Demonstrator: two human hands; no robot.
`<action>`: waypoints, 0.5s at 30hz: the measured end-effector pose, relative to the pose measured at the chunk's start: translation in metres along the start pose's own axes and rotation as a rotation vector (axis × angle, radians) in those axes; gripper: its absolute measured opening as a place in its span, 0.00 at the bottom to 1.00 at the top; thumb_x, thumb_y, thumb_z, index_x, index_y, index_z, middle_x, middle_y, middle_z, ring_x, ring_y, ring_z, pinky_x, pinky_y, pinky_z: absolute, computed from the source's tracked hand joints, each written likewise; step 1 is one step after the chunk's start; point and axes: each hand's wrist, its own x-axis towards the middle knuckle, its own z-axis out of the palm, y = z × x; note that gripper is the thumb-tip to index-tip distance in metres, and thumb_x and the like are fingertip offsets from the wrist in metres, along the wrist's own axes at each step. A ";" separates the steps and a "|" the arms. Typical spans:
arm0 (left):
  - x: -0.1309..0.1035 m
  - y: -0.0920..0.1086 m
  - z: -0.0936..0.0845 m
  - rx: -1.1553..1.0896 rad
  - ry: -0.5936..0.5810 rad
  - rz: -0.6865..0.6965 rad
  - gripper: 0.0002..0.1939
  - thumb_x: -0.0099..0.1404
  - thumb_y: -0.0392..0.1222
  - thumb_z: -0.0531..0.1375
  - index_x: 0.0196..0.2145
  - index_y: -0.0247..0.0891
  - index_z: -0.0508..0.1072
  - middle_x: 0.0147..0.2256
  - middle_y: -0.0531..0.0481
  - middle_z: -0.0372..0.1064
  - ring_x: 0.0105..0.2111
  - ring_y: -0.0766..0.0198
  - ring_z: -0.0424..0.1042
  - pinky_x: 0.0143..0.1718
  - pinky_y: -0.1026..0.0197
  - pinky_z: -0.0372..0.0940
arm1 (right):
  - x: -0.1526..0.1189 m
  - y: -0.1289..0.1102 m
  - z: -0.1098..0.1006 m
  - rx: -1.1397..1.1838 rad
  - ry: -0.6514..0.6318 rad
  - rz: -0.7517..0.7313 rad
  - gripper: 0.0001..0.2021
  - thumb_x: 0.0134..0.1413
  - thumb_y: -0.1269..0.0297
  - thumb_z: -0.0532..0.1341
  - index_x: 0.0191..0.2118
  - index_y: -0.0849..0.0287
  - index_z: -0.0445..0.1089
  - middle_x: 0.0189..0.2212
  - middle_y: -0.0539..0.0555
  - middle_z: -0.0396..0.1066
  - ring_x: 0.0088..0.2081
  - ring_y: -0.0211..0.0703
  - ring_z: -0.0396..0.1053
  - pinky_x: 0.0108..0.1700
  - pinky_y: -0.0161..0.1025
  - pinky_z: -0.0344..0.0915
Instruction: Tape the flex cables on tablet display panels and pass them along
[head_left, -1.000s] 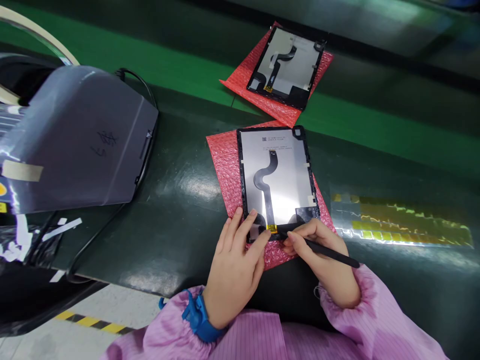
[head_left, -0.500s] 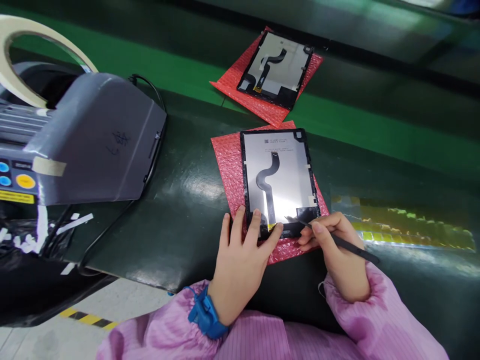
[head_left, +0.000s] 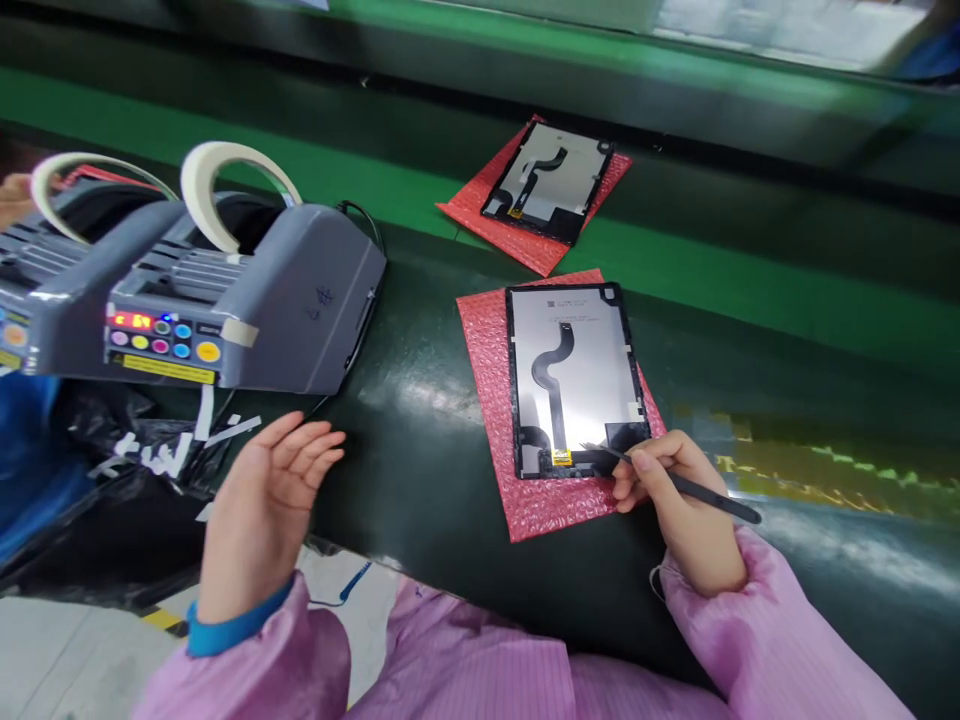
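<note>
A tablet screen panel [head_left: 600, 370] lies back side up on a red bubble-wrap bag [head_left: 491, 400]. A dark ribbon cable [head_left: 553, 380] snakes down its silver back to a yellow patch [head_left: 562, 457] near the lower edge. My right hand [head_left: 686, 505] grips black tweezers [head_left: 701, 490] like a pen at the panel's lower right corner, their tips over the silver back. Off to the left, my left hand [head_left: 266, 500] is held up with palm turned and fingers apart, holding nothing. It is just in front of the tape dispenser [head_left: 300, 320], not touching it.
A second dispenser [head_left: 97, 270] stands at far left, with another person's hand [head_left: 15, 200] behind it. White tape scraps [head_left: 172, 455] cling to a black bag [head_left: 97, 540]. Another panel [head_left: 555, 180] rests on red bubble wrap behind. Yellow film strips [head_left: 825, 465] lie at right.
My left hand has left the panel's lower edge and moved left toward the dispenser. The view has swung left, showing the second dispenser. My right hand still holds the tweezers at the panel.
</note>
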 end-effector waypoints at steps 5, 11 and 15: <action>0.030 0.020 -0.015 -0.129 0.189 -0.099 0.21 0.74 0.61 0.57 0.35 0.42 0.76 0.30 0.58 0.78 0.32 0.64 0.77 0.29 0.63 0.74 | 0.002 -0.003 0.001 0.005 0.006 -0.024 0.16 0.60 0.51 0.70 0.31 0.57 0.70 0.23 0.50 0.76 0.19 0.37 0.73 0.20 0.33 0.73; 0.032 0.018 -0.009 -0.203 0.208 -0.054 0.17 0.74 0.53 0.59 0.29 0.45 0.71 0.24 0.64 0.74 0.29 0.67 0.73 0.30 0.63 0.70 | 0.002 -0.001 0.001 -0.008 0.007 -0.020 0.17 0.60 0.50 0.69 0.31 0.57 0.70 0.22 0.50 0.76 0.19 0.37 0.72 0.21 0.33 0.72; 0.035 0.008 -0.018 -0.177 0.233 -0.063 0.25 0.76 0.62 0.51 0.30 0.43 0.71 0.26 0.59 0.76 0.28 0.63 0.73 0.27 0.60 0.68 | 0.004 -0.002 0.003 -0.014 0.009 -0.030 0.18 0.58 0.49 0.70 0.30 0.57 0.69 0.21 0.49 0.75 0.17 0.37 0.71 0.19 0.33 0.71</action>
